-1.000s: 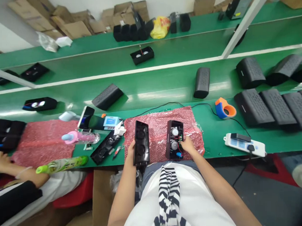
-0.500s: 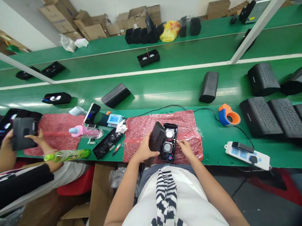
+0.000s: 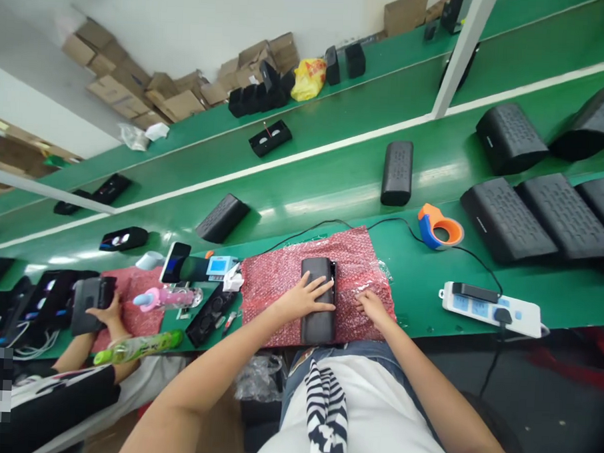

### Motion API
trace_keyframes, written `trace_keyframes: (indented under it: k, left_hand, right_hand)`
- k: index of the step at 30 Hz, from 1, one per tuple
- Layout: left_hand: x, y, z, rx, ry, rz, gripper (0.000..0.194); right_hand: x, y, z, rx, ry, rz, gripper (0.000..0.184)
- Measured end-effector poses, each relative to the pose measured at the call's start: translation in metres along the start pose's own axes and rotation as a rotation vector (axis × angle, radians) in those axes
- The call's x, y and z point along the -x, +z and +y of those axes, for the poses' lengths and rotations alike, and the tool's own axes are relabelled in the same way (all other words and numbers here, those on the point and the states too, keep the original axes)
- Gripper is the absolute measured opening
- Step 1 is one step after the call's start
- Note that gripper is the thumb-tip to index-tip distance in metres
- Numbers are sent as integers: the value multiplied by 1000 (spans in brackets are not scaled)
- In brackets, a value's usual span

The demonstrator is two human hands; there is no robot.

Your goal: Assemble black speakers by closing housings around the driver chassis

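A black speaker casing (image 3: 317, 329) lies on a sheet of pink bubble wrap (image 3: 270, 278) in front of me. Its cover sits over the body, and a narrow dark gap shows along the right edge. My left hand (image 3: 306, 299) rests flat on the cover with its fingers spread, open. Just right of the casing, my right hand (image 3: 373, 306) is on the bubble wrap, apart from the casing. Its fingers are loosely bent and nothing shows in them. The inside of the casing is hidden under the cover.
An orange and blue tape dispenser (image 3: 439, 229) and a white power strip (image 3: 488, 308) stand to the right, near several finished black speakers (image 3: 512, 219). Left are an open casing part (image 3: 210, 319), a pink bottle (image 3: 166, 299) and a green bottle (image 3: 141, 346). A co-worker's hand (image 3: 109, 311) holds another casing.
The cover in my left hand has come down over the open body, hiding the two round drivers. My left hand has opened flat on it, and my right hand has come off the body's edge.
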State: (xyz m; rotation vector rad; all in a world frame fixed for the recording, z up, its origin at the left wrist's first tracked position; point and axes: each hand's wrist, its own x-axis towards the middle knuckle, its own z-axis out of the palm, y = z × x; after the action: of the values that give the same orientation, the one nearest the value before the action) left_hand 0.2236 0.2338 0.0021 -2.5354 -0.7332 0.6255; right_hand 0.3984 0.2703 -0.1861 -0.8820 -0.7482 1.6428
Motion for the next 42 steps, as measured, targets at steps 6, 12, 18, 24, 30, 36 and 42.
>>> trace_keyframes:
  k: [6,12,18,24,30,36,42]
  left_hand:
    - [-9,22,20,231,-378,77,62]
    - [-45,45,51,425,-1199,398,109]
    - [-55,39,59,410,-1158,374,96]
    - [-54,41,56,437,-1183,371,95]
    - [-54,40,54,446,-1201,344,98]
    - [-57,41,59,412,-1192,343,96]
    - [-56,44,55,411,-1211,349,97]
  right_hand:
    - [-16,-25,14,-34,131,-95,13]
    - [-25,-32,5,-30,238,-176,13]
    - [-22,-35,-1,0,274,-236,13]
    - [-22,-36,-3,2,277,-256,11]
    - [-22,-38,-5,4,289,-251,11]
    - [-23,-38,-5,15,301,-256,11]
    - [-24,-37,-4,14,296,-248,11]
